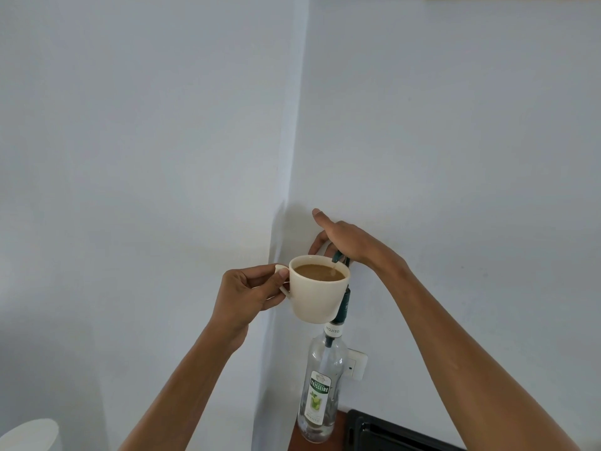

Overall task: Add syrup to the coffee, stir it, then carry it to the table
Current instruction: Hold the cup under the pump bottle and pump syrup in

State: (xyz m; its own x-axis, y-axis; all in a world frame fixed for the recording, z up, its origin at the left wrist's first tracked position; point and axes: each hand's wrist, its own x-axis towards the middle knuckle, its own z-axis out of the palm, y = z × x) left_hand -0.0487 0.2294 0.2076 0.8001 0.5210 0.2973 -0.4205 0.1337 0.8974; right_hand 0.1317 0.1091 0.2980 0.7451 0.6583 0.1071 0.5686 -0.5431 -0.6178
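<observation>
My forearms rise from the lower edge. My left hand pinches the handle of the cup, upright, coffee inside. Just right of it my right hand presses flat on the pump over the rim. The syrup bottle stands upright below, close to the wall corner.

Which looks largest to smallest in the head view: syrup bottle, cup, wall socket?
1. Syrup bottle, tallest by far, running from the counter up behind the cup.
2. Cup, held by the left hand nearer the camera, so somewhat flattered.
3. Wall socket, partly hidden behind the bottle.
</observation>
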